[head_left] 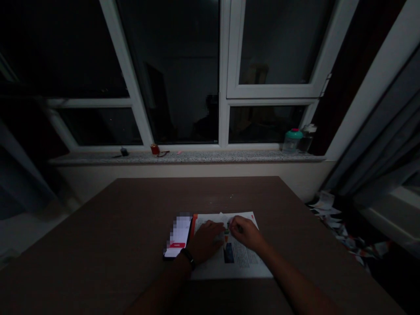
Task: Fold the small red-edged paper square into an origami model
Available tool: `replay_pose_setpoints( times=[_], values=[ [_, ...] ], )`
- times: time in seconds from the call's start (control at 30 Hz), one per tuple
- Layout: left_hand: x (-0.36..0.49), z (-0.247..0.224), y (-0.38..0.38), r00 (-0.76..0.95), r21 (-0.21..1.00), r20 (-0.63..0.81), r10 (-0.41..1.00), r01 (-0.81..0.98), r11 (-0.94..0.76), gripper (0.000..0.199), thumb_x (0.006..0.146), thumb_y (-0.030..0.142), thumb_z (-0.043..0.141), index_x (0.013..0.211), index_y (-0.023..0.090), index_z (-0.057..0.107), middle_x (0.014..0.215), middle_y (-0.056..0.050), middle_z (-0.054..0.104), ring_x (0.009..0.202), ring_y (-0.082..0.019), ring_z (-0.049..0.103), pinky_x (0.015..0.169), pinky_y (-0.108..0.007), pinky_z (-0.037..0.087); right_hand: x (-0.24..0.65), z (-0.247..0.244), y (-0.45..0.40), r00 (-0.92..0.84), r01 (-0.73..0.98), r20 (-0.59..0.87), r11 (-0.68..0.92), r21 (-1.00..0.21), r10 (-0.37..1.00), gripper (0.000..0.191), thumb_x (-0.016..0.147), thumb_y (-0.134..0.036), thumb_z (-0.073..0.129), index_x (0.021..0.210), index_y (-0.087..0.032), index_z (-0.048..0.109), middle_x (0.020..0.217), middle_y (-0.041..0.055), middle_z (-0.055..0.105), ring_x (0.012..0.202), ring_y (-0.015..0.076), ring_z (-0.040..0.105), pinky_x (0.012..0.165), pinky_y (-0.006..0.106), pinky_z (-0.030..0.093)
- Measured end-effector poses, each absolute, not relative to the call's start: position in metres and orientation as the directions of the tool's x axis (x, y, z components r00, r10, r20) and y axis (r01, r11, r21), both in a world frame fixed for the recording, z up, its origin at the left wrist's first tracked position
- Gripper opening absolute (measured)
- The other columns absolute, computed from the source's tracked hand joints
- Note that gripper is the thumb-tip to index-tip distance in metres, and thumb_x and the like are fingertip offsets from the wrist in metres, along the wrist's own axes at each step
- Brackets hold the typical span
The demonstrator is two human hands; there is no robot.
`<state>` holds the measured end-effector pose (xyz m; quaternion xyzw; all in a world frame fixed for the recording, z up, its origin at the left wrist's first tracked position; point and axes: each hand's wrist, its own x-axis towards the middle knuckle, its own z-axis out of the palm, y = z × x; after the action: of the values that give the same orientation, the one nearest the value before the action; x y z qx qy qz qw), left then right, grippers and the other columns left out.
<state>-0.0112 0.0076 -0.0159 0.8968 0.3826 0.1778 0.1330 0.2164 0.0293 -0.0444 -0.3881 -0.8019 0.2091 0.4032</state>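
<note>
A printed sheet (249, 267) with text and pictures lies on the brown table, its left edge marked by an orange strip. My left hand (206, 239), with a dark band on the wrist, rests flat on it with the fingers stretched out. Close by, my right hand (244, 231) is closed in a pinch over the upper part of the sheet. What its fingertips hold is too small and dark to make out. Left of the sheet, beside my left hand, lies a phone (179, 236) with a lit screen.
Small pale scraps (231, 196) lie on the table (157, 197) beyond the sheet. Along the windowsill (203, 156) stand a red object (155, 149), a small dark bottle (124, 151) and a teal-lidded container (292, 141). Loose papers (331, 214) lie at the right, below table height.
</note>
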Motion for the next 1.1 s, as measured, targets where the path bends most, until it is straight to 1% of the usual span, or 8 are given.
replay_pose_setpoints(
  times=[0.07, 0.17, 0.33, 0.7, 0.77, 0.9, 1.0, 1.1],
  values=[
    [-0.011, -0.015, 0.007, 0.646, 0.37, 0.2, 0.737, 0.646, -0.667, 0.046, 0.088, 0.019, 0.059, 0.133, 0.025, 0.05, 0.141, -0.005, 0.051, 0.125, -0.026, 0.045, 0.105, -0.043, 0.038, 0.216, -0.043, 0.026, -0.412, 0.408, 0.471, 0.62, -0.67, 0.78, 0.011, 0.082, -0.013, 0.057, 0.077, -0.021, 0.053, 0.081, 0.0002, 0.063, 0.071, 0.0136, 0.058, 0.067, 0.023, 0.043],
    [-0.011, -0.015, 0.008, 0.645, 0.357, 0.181, 0.743, 0.661, -0.66, 0.048, 0.089, 0.018, 0.057, 0.136, 0.024, 0.048, 0.144, -0.006, 0.048, 0.128, -0.026, 0.043, 0.106, -0.044, 0.037, 0.214, -0.042, 0.025, -0.452, 0.391, 0.447, 0.622, -0.679, 0.772, 0.011, 0.082, -0.012, 0.057, 0.078, -0.021, 0.055, 0.083, 0.0003, 0.064, 0.072, 0.0136, 0.059, 0.068, 0.023, 0.044],
    [-0.011, -0.016, 0.008, 0.634, 0.367, 0.171, 0.754, 0.669, -0.646, 0.05, 0.088, 0.016, 0.058, 0.136, 0.024, 0.049, 0.144, -0.006, 0.049, 0.128, -0.026, 0.043, 0.107, -0.044, 0.037, 0.207, -0.044, 0.026, -0.525, 0.393, 0.447, 0.672, -0.627, 0.724, 0.016, 0.077, -0.005, 0.055, 0.075, -0.021, 0.055, 0.075, -0.0021, 0.059, 0.07, 0.0128, 0.056, 0.068, 0.022, 0.041],
    [-0.008, -0.014, 0.007, 0.626, 0.364, 0.156, 0.764, 0.683, -0.633, 0.048, 0.087, 0.016, 0.059, 0.133, 0.024, 0.052, 0.142, -0.006, 0.05, 0.127, -0.027, 0.044, 0.106, -0.046, 0.037, 0.211, -0.043, 0.02, -0.56, 0.365, 0.395, 0.645, -0.672, 0.728, 0.019, 0.072, -0.002, 0.055, 0.074, -0.02, 0.056, 0.075, -0.0025, 0.059, 0.067, 0.0121, 0.056, 0.063, 0.02, 0.04],
    [-0.008, -0.013, 0.007, 0.623, 0.363, 0.149, 0.768, 0.688, -0.629, 0.047, 0.088, 0.017, 0.059, 0.134, 0.024, 0.051, 0.141, -0.007, 0.051, 0.127, -0.027, 0.044, 0.106, -0.045, 0.037, 0.21, -0.043, 0.019, -0.544, 0.371, 0.399, 0.638, -0.675, 0.738, 0.02, 0.071, -0.001, 0.056, 0.075, -0.021, 0.056, 0.075, -0.0025, 0.059, 0.067, 0.0124, 0.056, 0.063, 0.02, 0.041],
    [-0.009, -0.014, 0.007, 0.625, 0.365, 0.146, 0.767, 0.686, -0.629, 0.048, 0.089, 0.018, 0.058, 0.136, 0.025, 0.049, 0.14, -0.007, 0.051, 0.127, -0.027, 0.044, 0.106, -0.044, 0.037, 0.205, -0.041, 0.022, -0.511, 0.368, 0.432, 0.643, -0.672, 0.743, 0.019, 0.073, -0.002, 0.056, 0.076, -0.021, 0.056, 0.078, -0.0021, 0.061, 0.071, 0.0132, 0.058, 0.068, 0.022, 0.043],
    [-0.009, -0.016, 0.008, 0.622, 0.373, 0.152, 0.768, 0.684, -0.627, 0.051, 0.088, 0.018, 0.057, 0.138, 0.024, 0.047, 0.138, -0.008, 0.053, 0.126, -0.026, 0.044, 0.105, -0.044, 0.037, 0.202, -0.039, 0.022, -0.535, 0.367, 0.439, 0.667, -0.648, 0.721, 0.019, 0.073, -0.001, 0.055, 0.074, -0.021, 0.055, 0.076, -0.0021, 0.06, 0.071, 0.0129, 0.057, 0.068, 0.022, 0.042],
    [-0.008, -0.014, 0.008, 0.616, 0.381, 0.148, 0.773, 0.686, -0.62, 0.052, 0.089, 0.018, 0.057, 0.139, 0.024, 0.045, 0.136, -0.008, 0.054, 0.125, -0.026, 0.045, 0.104, -0.043, 0.038, 0.201, -0.038, 0.02, -0.565, 0.352, 0.422, 0.669, -0.655, 0.709, 0.019, 0.072, -0.001, 0.055, 0.074, -0.02, 0.056, 0.076, -0.0022, 0.06, 0.069, 0.0123, 0.056, 0.065, 0.021, 0.041]
  ],
)
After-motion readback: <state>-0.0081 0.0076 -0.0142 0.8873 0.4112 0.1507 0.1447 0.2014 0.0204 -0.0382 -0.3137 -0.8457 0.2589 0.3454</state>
